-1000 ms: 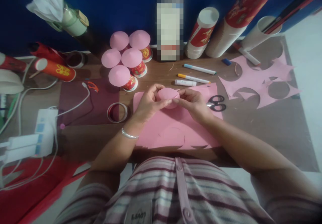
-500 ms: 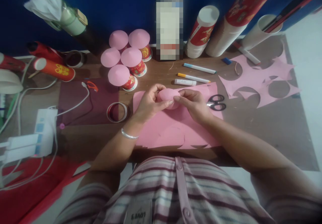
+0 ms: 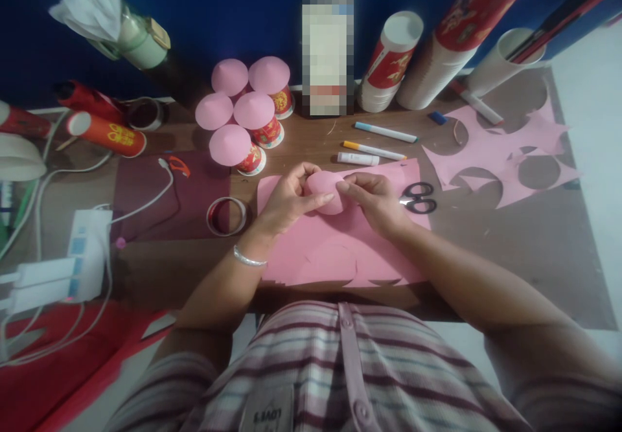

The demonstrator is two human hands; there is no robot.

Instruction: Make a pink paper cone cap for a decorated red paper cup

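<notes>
Between my hands is a pink paper cone [image 3: 326, 186], held above a stack of pink paper [image 3: 315, 250]. My left hand [image 3: 296, 197] grips its left side, thumb across the front and fingers curled behind. On the right edge, my right hand [image 3: 372, 197] pinches the paper between thumb and fingers. Black-handled scissors [image 3: 420, 197] lie right of that hand, blades partly hidden by it. Beyond my hands lie a white glue stick [image 3: 358, 159], a yellow marker [image 3: 374, 150] and a blue marker [image 3: 385, 131].
Several red cups topped with pink cones [image 3: 254, 110] stand at the back left. Pink paper offcuts [image 3: 505, 140] lie right. A tape roll [image 3: 226, 216] rests left of the paper, near a power strip [image 3: 90, 250] with cables. Stacked paper cups [image 3: 391, 59] stand behind.
The cone has turned slightly in my hands and shows more of its front face. My right thumb has shifted a little up along its edge. The rest looks the same.
</notes>
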